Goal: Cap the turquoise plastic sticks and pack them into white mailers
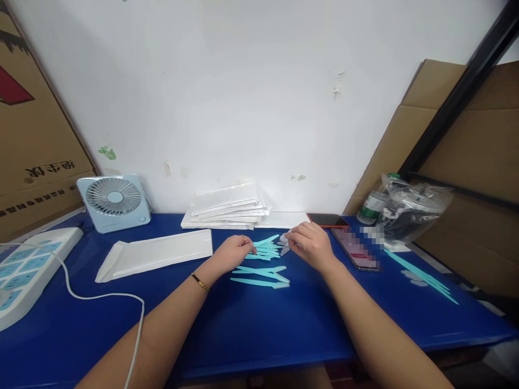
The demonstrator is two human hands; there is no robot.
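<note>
My left hand (235,252) is closed in a pinch at the handle ends of a small bunch of slim teal eyebrow razors (267,249). Their angled heads point right. At that end, my right hand (310,243) has its fingers pinched together against small translucent caps (284,244); whether a cap is gripped between the fingertips is hard to make out. Nearer me on the table lie more loose teal razors (259,282), one crossing another. Several teal razors (424,275) rest far to the right, beside a few translucent caps (412,277).
Behind my hands is a stack of white padded packets (227,205); another white packet (162,251) lies left. A light-blue fan (115,200), a power strip (34,265) and its white cable are left. Right stand phones (357,248), a bottle (371,208) and a plastic bag (421,210).
</note>
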